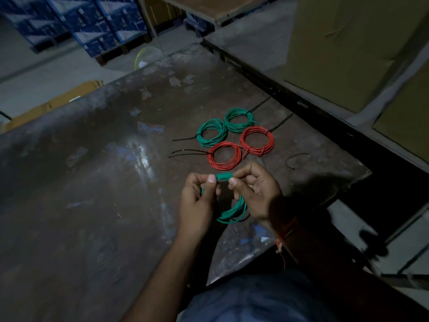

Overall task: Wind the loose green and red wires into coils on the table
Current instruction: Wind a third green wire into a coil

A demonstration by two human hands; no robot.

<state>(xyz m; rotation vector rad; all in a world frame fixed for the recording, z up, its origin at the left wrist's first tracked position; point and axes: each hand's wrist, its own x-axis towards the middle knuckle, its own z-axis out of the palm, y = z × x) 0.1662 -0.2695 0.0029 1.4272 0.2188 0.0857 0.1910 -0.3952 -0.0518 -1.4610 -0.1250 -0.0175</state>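
Note:
A green wire coil (233,211) hangs between both my hands just above the dark table (92,182). My left hand (197,203) pinches its top left part between thumb and fingers. My right hand (255,191) pinches the top right part, and the coil's lower loop shows below the fingers. Farther back on the table lie two green coils (211,132) (239,119) and two red coils (224,155) (256,140), each tied with a black strap.
A loose black cable tie (296,160) lies right of the red coils. Tall cardboard boxes (348,49) stand at the right, blue cartons (88,22) at the back left. The table's right edge runs just beyond my right hand.

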